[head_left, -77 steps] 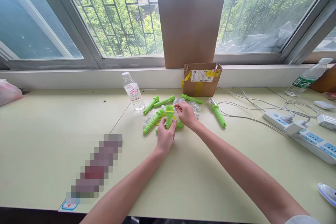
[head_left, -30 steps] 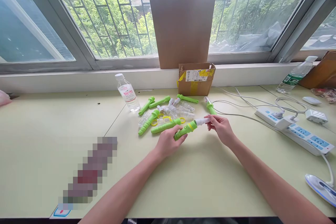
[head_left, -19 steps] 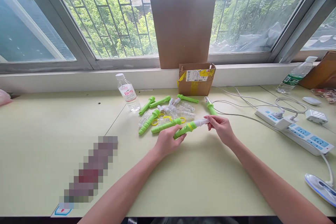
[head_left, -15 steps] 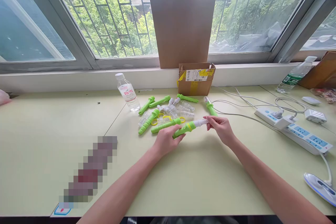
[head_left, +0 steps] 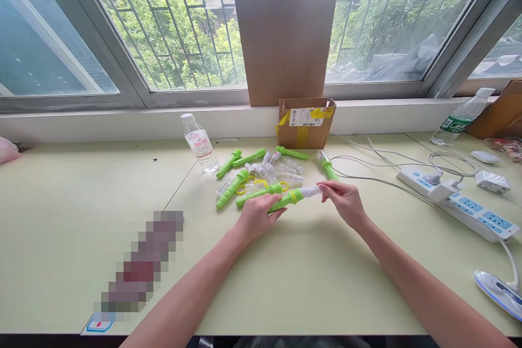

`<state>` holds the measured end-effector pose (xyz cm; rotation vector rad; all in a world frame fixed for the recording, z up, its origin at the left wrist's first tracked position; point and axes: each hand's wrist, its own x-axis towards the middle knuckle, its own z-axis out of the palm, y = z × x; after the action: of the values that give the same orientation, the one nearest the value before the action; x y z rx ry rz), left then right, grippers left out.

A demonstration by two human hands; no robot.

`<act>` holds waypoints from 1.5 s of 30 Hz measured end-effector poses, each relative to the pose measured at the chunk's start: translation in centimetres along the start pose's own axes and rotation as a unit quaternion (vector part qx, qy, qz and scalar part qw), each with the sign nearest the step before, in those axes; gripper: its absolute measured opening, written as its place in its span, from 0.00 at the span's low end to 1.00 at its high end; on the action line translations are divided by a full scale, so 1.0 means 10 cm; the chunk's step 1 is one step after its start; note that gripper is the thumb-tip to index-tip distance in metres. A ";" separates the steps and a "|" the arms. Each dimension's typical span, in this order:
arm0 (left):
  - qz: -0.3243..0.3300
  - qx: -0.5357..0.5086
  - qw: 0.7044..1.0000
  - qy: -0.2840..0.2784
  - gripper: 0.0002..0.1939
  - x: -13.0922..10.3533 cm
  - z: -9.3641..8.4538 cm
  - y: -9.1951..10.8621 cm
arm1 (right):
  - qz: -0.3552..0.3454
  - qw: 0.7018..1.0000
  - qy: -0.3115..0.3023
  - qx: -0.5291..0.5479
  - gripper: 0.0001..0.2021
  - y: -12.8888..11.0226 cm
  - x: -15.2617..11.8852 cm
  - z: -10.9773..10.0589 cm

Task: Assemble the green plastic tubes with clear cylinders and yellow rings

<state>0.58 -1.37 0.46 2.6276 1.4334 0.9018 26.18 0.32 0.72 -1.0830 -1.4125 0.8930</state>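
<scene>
My left hand [head_left: 260, 214] is wrapped round the lower part of a green tube [head_left: 290, 199] with a yellow ring near its top. A white piece [head_left: 310, 191] sits at the tube's right end, and the fingertips of my right hand [head_left: 341, 198] pinch its far end. Behind my hands lie several other green tubes [head_left: 232, 189], clear plastic caps [head_left: 290, 175], small white parts [head_left: 267, 157] and yellow rings [head_left: 240, 190]. One green tube with a clear tip [head_left: 328, 167] lies just beyond my right hand.
An opened cardboard box [head_left: 304, 133] stands by the sill. A water bottle [head_left: 200, 144] is at the left of the parts, another [head_left: 460, 119] at the back right. Cables and a white power strip [head_left: 457, 201] lie on the right. A blurred patch covers something at the left.
The view has shifted very slightly. Both hands keep their hold, and nothing else has visibly moved.
</scene>
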 end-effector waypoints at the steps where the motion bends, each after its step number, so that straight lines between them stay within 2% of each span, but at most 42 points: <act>1: 0.001 0.005 1.000 0.000 0.11 0.00 0.00 -0.01 | -0.002 1.000 -0.002 -0.004 0.13 -0.01 0.00 0.00; 6: -0.001 0.017 1.000 0.003 0.10 0.00 0.00 -0.04 | -0.002 1.000 -0.009 -0.007 0.14 -0.02 -0.01 0.02; 11: 0.002 0.009 1.000 0.010 0.11 0.00 0.01 -0.06 | 0.027 0.999 -0.014 0.041 0.18 -0.01 -0.01 0.02; 22: 0.004 0.015 1.000 0.006 0.11 0.01 -0.01 -0.04 | 0.024 0.998 -0.021 0.049 0.16 -0.04 -0.01 0.03; 30: 0.016 0.001 1.000 -0.006 0.11 0.00 0.00 0.00 | 0.018 0.997 -0.049 0.051 0.15 -0.12 -0.03 0.02; 35: 0.015 0.000 1.000 -0.011 0.11 -0.01 0.02 0.00 | 0.025 0.997 -0.065 0.028 0.14 -0.14 -0.05 0.05; 45: 0.031 0.033 0.999 -0.023 0.11 -0.02 0.04 0.01 | 0.069 0.996 -0.047 -0.013 0.20 -0.08 -0.08 0.09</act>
<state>0.72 -1.50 0.07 2.7349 1.4035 0.8083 25.15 -0.60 1.13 -1.1822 -1.4436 1.0390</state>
